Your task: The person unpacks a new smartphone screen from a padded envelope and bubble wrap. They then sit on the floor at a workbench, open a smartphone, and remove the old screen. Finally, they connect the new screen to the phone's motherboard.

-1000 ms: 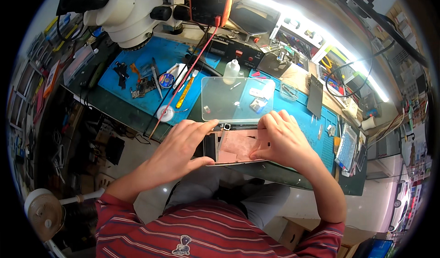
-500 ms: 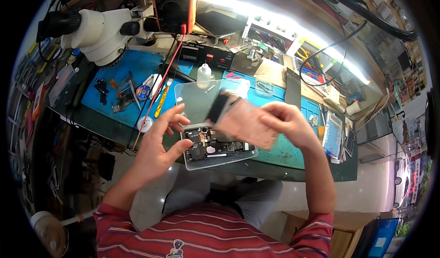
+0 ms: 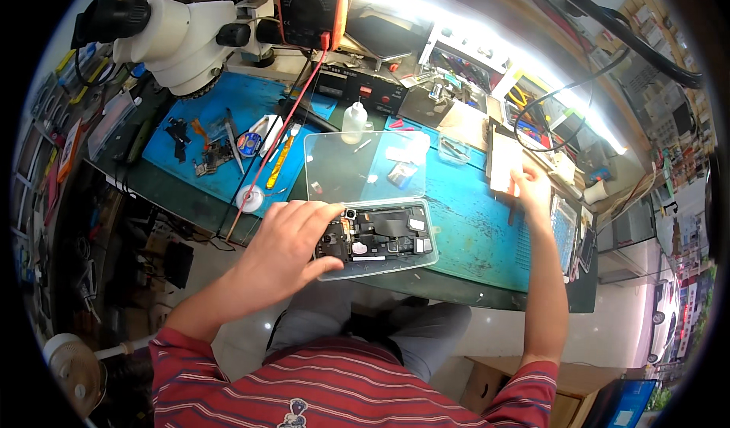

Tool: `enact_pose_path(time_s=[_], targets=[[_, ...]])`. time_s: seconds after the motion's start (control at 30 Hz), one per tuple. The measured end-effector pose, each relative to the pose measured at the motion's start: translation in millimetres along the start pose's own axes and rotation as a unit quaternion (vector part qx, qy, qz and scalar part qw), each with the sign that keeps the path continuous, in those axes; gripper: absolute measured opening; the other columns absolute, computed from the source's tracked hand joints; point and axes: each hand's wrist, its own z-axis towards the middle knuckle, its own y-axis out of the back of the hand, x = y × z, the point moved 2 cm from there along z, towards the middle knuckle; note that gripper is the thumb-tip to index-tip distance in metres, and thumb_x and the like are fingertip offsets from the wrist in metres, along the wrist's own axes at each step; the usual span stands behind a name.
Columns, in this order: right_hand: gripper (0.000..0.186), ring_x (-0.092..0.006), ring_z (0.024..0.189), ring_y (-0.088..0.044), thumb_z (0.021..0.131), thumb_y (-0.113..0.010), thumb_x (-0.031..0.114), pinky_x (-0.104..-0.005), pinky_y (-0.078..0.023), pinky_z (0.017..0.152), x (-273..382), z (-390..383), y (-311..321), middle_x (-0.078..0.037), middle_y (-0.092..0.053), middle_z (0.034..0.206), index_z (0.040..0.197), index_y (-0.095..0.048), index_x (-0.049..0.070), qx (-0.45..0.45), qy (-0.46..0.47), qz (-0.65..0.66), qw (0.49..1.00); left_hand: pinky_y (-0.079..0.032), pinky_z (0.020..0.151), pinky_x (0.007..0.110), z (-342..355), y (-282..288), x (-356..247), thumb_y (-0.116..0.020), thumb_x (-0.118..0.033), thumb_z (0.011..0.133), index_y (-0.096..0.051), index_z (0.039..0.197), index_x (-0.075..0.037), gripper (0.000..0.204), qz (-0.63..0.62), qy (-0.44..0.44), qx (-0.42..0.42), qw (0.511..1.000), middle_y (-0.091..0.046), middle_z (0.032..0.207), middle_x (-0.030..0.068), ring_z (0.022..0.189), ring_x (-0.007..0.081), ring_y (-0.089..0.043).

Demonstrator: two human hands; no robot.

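An opened phone point(image 3: 380, 230) with bare inner parts lies in the lower half of a clear plastic box point(image 3: 435, 254). My left hand point(image 3: 293, 238) is closed round the phone's left end, fingers over the far side and thumb on the near side. The box's clear lid point(image 3: 334, 169) stands folded back behind it, with small pale pieces showing in or behind it. Over at the right, my right hand point(image 3: 534, 196) pinches a flat, pale pinkish packet point(image 3: 505, 163). That packet is above the mat's right end, partly in front of a dark strip.
A blue mat point(image 3: 471, 234) covers much of the bench. At left lie tweezers point(image 3: 234, 143), loose phone parts point(image 3: 215, 158) and a solder spool point(image 3: 249, 198), under a white microscope point(image 3: 171, 44). A dropper bottle point(image 3: 354, 120) stands behind the lid. A red cable point(image 3: 293, 108) crosses the left side.
My right hand has carried the pinkish packet from above the phone to the far right. My left hand has moved from hovering open beside the phone to gripping its left end.
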Motion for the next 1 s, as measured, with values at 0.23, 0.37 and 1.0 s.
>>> enact_pose_path(time_s=[0.23,0.37,1.0], targets=[[0.035,-0.0334,0.094,-0.072,0.096,-0.070,0.033,-0.0455,-0.055,0.084,66,-59,-29,-0.016,-0.074,0.103,0.117,-0.072,0.005,-0.202,0.342,-0.383,0.834,-0.042,0.106,0.044,0,-2,-11,-0.090,-0.024,0.074,-0.046,0.144,-0.001,0.086,0.065,0.000,0.040,0.997,-0.059,0.133,0.0159,0.125,0.0335,-0.057],[0.030,-0.0309,0.098,-0.067,0.088,-0.079,0.021,-0.0417,-0.054,0.087,120,-129,-65,-0.010,-0.071,0.106,0.113,-0.072,0.006,0.127,0.409,-0.189,0.883,-0.043,0.104,0.043,6,-2,-18,-0.090,-0.022,0.073,-0.045,0.144,0.002,0.088,0.101,0.009,0.090,0.991,-0.060,0.129,0.0170,0.122,0.0324,-0.058],[0.054,-0.0241,0.111,-0.063,0.074,-0.084,0.023,-0.0380,-0.052,0.094,149,-181,-90,-0.005,-0.067,0.118,0.122,-0.066,0.007,0.220,0.594,-0.265,0.726,-0.050,0.097,0.040,0,-4,-5,-0.082,-0.017,0.079,-0.048,0.143,0.003,0.075,0.121,-0.072,0.034,0.989,-0.065,0.123,0.0164,0.112,0.0293,-0.065]])
